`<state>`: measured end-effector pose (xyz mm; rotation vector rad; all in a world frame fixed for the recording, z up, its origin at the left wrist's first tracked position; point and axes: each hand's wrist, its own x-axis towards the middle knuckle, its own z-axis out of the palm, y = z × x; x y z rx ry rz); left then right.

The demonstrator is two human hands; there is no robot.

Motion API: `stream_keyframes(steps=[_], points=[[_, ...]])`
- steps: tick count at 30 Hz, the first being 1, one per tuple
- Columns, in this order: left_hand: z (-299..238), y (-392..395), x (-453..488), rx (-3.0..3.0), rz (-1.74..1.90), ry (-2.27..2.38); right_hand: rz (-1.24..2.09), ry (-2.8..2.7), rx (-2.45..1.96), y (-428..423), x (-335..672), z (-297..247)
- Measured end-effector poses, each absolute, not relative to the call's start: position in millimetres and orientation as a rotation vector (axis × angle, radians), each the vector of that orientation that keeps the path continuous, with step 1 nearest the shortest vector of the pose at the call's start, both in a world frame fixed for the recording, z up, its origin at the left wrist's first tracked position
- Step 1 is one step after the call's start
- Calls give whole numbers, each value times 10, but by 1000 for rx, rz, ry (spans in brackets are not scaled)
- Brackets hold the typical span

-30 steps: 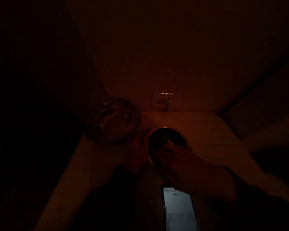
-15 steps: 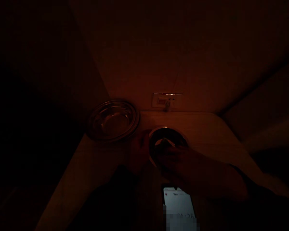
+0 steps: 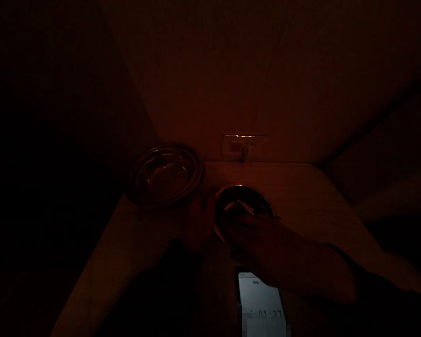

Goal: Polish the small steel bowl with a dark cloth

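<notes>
My left hand (image 3: 200, 220) rests against the round metal bowl (image 3: 240, 185) on the table (image 3: 298, 187); my right hand (image 3: 257, 241) dips inside. Too dark to tell what either grasps. Best brace the bowl firmly, clear of the phone (image 3: 261, 295).

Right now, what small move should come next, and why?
Probably steady the bowl with the left hand, which is at its left side: the right hand reaches over the bowl and could nudge it.
</notes>
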<state>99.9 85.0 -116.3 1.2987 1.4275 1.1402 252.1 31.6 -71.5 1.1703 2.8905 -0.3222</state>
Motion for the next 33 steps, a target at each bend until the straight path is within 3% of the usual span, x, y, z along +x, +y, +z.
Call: stream_keyframes(steps=[20, 33], points=[[-1207, 814, 1000, 1384, 1106, 1307, -72, 2843, 1191, 433, 2626, -728], [-1228, 812, 1015, 1366, 1165, 1377, -441, 2857, 1122, 411, 2682, -521]])
